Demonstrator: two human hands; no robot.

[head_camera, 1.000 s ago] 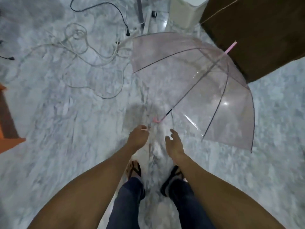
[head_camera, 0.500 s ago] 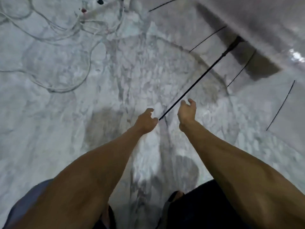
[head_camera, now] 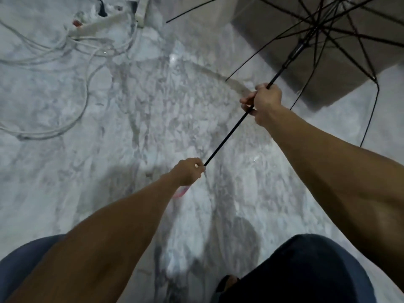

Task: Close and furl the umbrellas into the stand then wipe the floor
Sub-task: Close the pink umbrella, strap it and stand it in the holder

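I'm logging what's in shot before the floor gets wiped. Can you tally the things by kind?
Umbrella: 1
Hands: 2, left hand and right hand
Power strip: 1
Dark cabinet: 1
Tangle of white cables: 1
Total: 6

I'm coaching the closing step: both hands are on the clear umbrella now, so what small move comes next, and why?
Probably slide the right hand up the thin black shaft to the black runner and pull it down. The transparent umbrella canopy with black ribs is fully spread, while the left hand already steadies the pink handle.
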